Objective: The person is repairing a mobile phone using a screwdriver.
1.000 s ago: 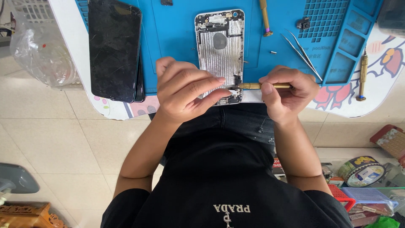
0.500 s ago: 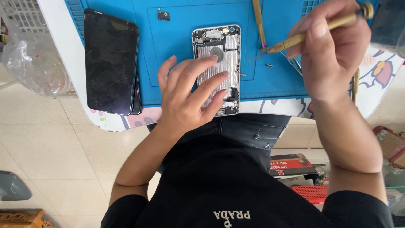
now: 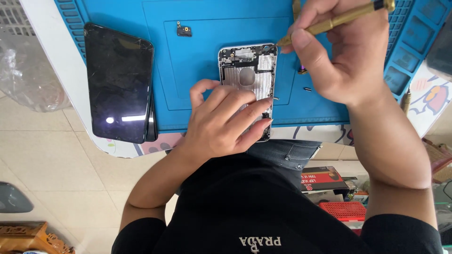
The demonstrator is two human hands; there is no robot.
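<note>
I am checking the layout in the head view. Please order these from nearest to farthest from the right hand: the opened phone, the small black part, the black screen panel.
From the right hand:
1. Opened phone, just left of it, at the screwdriver tip.
2. Small black part, further left on the blue mat.
3. Black screen panel, at the mat's left edge.

Your mat [image 3: 202, 94] is bright blue, and the opened phone shell [image 3: 248, 75] on it shows silver-grey metal. To the left lies a glossy black screen panel [image 3: 118, 82]; your screwdriver [image 3: 336, 19] is brass-gold with a black tip cap.

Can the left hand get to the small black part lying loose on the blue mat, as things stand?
Probably yes: the left hand rests on the opened phone, and only bare blue mat lies between it and the small black part.
</note>
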